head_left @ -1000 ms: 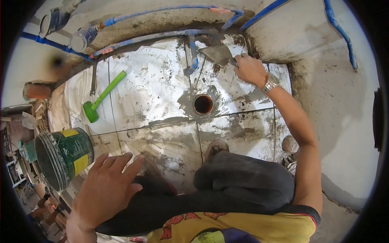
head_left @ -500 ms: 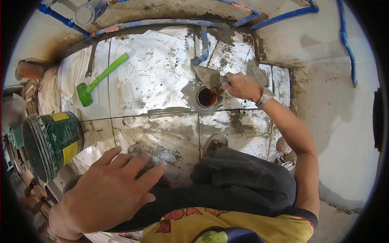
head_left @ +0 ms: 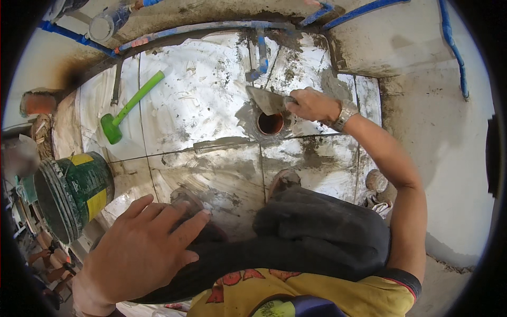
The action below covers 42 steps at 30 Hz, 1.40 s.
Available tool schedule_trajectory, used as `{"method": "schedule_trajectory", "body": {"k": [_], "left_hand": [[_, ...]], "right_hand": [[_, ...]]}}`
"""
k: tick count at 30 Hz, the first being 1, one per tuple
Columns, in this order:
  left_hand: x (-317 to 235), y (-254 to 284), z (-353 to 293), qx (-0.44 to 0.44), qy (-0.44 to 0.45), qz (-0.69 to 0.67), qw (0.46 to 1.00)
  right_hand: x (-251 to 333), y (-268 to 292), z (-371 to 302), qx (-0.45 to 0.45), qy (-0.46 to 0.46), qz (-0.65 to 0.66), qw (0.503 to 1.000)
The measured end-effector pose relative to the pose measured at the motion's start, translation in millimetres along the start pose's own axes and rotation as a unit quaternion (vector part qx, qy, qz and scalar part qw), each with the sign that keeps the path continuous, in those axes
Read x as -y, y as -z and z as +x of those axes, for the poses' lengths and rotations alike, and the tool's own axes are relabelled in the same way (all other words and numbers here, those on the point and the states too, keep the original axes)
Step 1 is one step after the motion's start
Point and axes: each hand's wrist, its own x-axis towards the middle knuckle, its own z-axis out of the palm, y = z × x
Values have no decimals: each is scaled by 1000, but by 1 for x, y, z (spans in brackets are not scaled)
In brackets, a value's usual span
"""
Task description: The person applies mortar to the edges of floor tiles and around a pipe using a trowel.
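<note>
My right hand (head_left: 316, 105) is closed round the handle of a pointing trowel (head_left: 268, 100). The trowel's grey blade lies over the far edge of a round pipe opening (head_left: 270, 124) set in the tiled floor, its tip pointing to the far left. Grey mortar (head_left: 245, 117) is smeared round the opening. My left hand (head_left: 138, 248) hovers at the lower left above my knee, its fingers apart and nothing in it. Left of the opening, a green mallet (head_left: 127, 108) lies on the white-smeared tiles (head_left: 195, 100).
A green bucket (head_left: 84, 185) with a yellow label stands at the left. Blue pipes (head_left: 211, 27) run along the far wall, and one (head_left: 262, 53) bends down to the floor. A bare wall (head_left: 438, 153) rises on the right. Another person's arm (head_left: 39, 257) shows at the lower left.
The trowel blade has turned slightly and sits closer over the opening's far edge. My left hand has shifted a little lower in the view. The whole view has shifted slightly.
</note>
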Motion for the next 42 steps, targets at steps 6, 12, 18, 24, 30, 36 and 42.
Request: {"method": "schedule_trajectory", "body": {"k": [6,12,18,24,30,36,42], "left_hand": [[-3,4,16,10,-35,-21,999],[-6,4,2,-15,30,27,999],[-13,11,24,49,-9,-57,997],[12,1,52,21,-32,-7,999],[21,0,48,-18,-5,14,1000],[9,9,34,8,-59,14,998],[16,6,51,13,-82,9,997]], "right_hand": [[-17,-12,-5,-38,-36,-3,999],[-40,20,-64,-45,-93,-51,993],[-162,-13,-113,-297,-234,-134,916],[-167,-9,-86,-260,-252,-157,919],[-187,-32,-161,-244,-342,-134,897],[-143,-26,-180,-260,-322,-142,899],[-158,-6,-111,-348,-227,-118,902]]}}
